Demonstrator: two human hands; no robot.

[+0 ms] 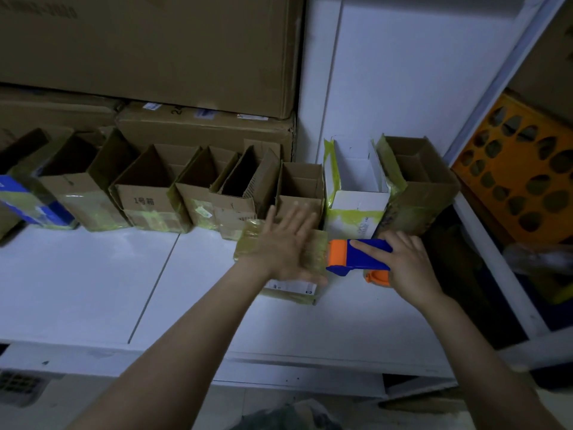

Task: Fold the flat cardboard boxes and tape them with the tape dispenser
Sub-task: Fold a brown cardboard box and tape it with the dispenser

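While the flat left hand (286,245) presses the taped box (249,240), the right hand (407,263) grasps the blue-orange tape dispenser (356,259), axis parallel to the table (93,290) front edge, orange head leftward.

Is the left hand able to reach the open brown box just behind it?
Probably yes. The left hand lies flat on the taped box, and the open brown box stands just beyond it, with nothing between them.

Both of your forearms are bare along their whole visible length, and your left hand (287,246) and right hand (406,262) are bare as well. At the bottom edge, between your arms, shows a patch of dark, mottled grey-green cloth (279,415), too dim to tell which garment it is.
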